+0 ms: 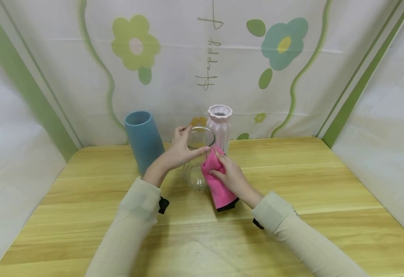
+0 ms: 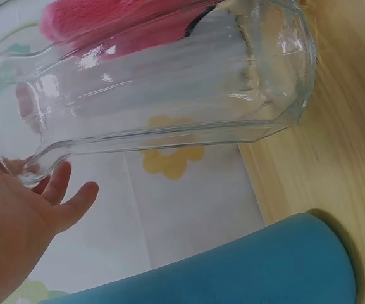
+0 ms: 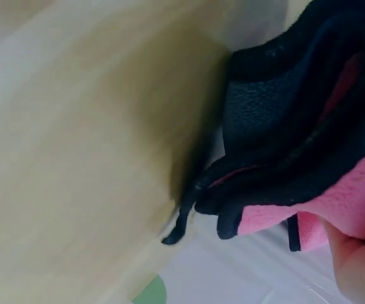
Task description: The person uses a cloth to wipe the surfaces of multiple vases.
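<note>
Glass vase [image 1: 195,175], clear, angular-sided, round-lipped: was held at the rim in the left hand's [image 1: 179,152] grip, beside a blue vase [image 1: 144,142]. Cloth [image 1: 219,190], pink, black-edged: was pinched in the right hand's [image 1: 233,176] grip.

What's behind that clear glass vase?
Behind the clear glass vase, toward the right, stands a pale pink vase with a scalloped rim; the bright pink cloth and right hand hide its base. Part of an orange flower printed on the backdrop also shows.
</note>
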Demonstrator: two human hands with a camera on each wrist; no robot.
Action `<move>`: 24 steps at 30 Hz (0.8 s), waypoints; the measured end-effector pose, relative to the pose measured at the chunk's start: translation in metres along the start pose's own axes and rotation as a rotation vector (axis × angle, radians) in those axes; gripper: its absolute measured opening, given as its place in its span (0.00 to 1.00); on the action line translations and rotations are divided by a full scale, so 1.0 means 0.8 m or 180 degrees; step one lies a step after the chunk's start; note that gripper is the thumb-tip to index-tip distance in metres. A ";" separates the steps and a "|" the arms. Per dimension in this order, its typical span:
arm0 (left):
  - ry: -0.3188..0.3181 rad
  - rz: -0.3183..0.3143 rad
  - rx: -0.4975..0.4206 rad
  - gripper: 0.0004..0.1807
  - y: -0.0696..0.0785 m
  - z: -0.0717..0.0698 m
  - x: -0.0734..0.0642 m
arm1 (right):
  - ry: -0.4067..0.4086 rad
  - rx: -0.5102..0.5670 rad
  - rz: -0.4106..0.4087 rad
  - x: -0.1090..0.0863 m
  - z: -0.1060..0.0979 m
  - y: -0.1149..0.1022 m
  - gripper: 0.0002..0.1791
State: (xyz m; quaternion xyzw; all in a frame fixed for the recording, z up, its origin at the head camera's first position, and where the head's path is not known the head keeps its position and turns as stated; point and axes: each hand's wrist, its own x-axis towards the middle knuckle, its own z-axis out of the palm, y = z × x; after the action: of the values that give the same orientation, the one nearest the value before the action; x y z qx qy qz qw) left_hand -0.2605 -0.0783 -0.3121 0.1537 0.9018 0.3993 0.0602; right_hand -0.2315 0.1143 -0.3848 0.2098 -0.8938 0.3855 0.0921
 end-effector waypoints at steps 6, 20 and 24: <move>0.0043 0.0086 0.0089 0.55 0.002 -0.001 -0.002 | -0.0190 -0.0039 0.0104 -0.006 0.004 0.012 0.40; -0.0158 0.0143 -0.0075 0.51 0.005 -0.009 -0.005 | -0.0026 -0.0190 0.0065 -0.011 0.005 0.013 0.36; -0.0276 0.0138 -0.0155 0.48 0.005 -0.011 -0.006 | 0.0182 -0.0014 0.0105 -0.003 -0.002 -0.001 0.35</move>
State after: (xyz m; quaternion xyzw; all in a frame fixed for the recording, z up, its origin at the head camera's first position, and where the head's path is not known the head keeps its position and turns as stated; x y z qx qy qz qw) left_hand -0.2571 -0.0839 -0.3031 0.1889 0.8848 0.4153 0.0943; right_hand -0.2289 0.1160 -0.3840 0.1838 -0.8950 0.3908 0.1117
